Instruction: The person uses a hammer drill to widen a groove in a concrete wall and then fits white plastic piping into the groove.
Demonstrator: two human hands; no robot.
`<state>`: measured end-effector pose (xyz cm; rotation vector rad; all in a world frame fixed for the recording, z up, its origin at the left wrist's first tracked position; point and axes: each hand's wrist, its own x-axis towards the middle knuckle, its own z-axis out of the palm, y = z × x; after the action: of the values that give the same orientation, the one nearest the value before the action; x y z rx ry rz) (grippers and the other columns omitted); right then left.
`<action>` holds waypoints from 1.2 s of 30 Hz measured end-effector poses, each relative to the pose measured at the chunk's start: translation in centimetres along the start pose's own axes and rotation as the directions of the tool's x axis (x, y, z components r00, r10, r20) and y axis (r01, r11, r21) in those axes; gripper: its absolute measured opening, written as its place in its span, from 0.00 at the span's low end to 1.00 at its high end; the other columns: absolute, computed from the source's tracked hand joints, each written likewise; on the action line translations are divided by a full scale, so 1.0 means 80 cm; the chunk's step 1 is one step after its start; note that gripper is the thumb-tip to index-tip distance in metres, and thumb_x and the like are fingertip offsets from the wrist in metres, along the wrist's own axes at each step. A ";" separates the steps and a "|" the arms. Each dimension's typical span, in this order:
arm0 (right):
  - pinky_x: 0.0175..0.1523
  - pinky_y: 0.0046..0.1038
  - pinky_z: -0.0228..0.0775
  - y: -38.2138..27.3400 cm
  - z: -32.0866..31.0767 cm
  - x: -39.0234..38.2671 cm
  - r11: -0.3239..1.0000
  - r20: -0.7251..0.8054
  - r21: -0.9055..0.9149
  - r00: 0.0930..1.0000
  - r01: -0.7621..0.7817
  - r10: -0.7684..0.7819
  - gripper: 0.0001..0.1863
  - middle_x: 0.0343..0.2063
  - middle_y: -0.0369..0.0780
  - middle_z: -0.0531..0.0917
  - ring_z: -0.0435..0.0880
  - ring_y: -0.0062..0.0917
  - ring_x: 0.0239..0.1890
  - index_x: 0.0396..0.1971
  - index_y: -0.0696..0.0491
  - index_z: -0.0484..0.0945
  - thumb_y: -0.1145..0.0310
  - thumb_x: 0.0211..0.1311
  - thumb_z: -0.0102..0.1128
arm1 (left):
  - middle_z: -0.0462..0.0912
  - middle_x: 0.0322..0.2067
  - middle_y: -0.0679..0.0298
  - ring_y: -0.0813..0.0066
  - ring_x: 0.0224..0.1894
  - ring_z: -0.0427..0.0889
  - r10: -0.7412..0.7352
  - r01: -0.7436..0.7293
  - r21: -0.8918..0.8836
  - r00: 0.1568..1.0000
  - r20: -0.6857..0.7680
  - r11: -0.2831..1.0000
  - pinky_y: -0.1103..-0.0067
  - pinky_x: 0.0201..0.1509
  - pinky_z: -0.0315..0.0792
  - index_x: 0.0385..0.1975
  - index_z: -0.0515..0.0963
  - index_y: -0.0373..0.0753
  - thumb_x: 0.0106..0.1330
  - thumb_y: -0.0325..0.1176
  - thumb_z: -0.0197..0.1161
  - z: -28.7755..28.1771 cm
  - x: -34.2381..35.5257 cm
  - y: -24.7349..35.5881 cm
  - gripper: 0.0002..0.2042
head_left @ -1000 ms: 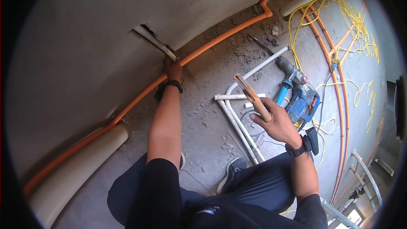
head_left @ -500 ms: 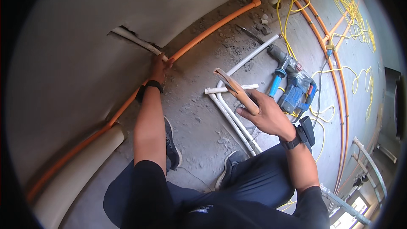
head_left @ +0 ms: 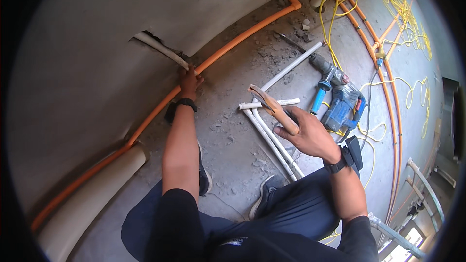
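My left hand (head_left: 189,82) reaches to the wall, fingers curled at the lower end of a white pipe (head_left: 160,45) where it meets an orange pipe (head_left: 223,51). The white pipe lies in a broken slot (head_left: 150,35); exactly what my fingertips grip is hard to make out. Raised over the floor, my right hand (head_left: 308,136) is closed around a tan, wooden-looking piece (head_left: 272,106) with a split upper end. Just beyond it lie crossed white pipe offcuts (head_left: 291,68) and a blue rotary hammer (head_left: 342,111) with a long chisel bit.
Grey rubble (head_left: 272,51) strews the floor by the wall. A fat cream pipe (head_left: 92,199) runs at lower left. At right are orange pipe runs (head_left: 393,106), tangled yellow cables (head_left: 398,5) and a metal frame (head_left: 422,187); my shoes (head_left: 264,189) are below.
Over the last second the view has shifted, so both arms sit farther left in the picture. My left hand stays at the white pipe and my right still holds the tan piece.
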<state>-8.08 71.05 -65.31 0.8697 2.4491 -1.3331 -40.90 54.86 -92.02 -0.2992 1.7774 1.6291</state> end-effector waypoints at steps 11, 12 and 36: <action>0.49 0.45 0.72 0.013 0.034 0.070 0.967 -0.023 -0.247 0.997 0.060 -0.068 0.30 0.39 0.55 0.82 0.81 0.52 0.43 0.46 0.60 0.76 0.48 0.57 0.69 | 0.83 0.33 0.56 0.57 0.39 0.83 0.333 -0.245 0.528 0.940 -0.076 0.813 0.65 0.44 0.74 0.42 0.75 0.34 0.72 0.49 0.56 -0.014 -0.008 -0.029 0.20; 0.49 0.45 0.72 0.014 0.033 0.083 0.936 -0.049 -0.342 0.993 0.085 -0.108 0.30 0.39 0.54 0.81 0.81 0.51 0.43 0.47 0.59 0.76 0.48 0.56 0.69 | 0.83 0.33 0.56 0.57 0.39 0.83 0.324 -0.238 0.517 0.942 -0.081 0.822 0.65 0.44 0.74 0.42 0.75 0.34 0.72 0.49 0.56 -0.006 -0.018 -0.028 0.20; 0.64 0.55 0.61 -0.097 0.069 0.299 0.533 0.057 -0.820 0.957 0.208 -0.285 0.30 0.53 0.46 0.79 0.76 0.41 0.60 0.55 0.48 0.74 0.46 0.57 0.63 | 0.81 0.36 0.45 0.41 0.43 0.80 0.457 -0.374 0.485 0.887 -0.061 0.791 0.57 0.43 0.71 0.46 0.72 0.34 0.71 0.41 0.58 0.017 -0.052 -0.049 0.15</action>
<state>-32.31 72.73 -73.84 0.3173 2.8544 -0.0432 -35.08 54.29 -92.43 0.1996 2.4350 1.4214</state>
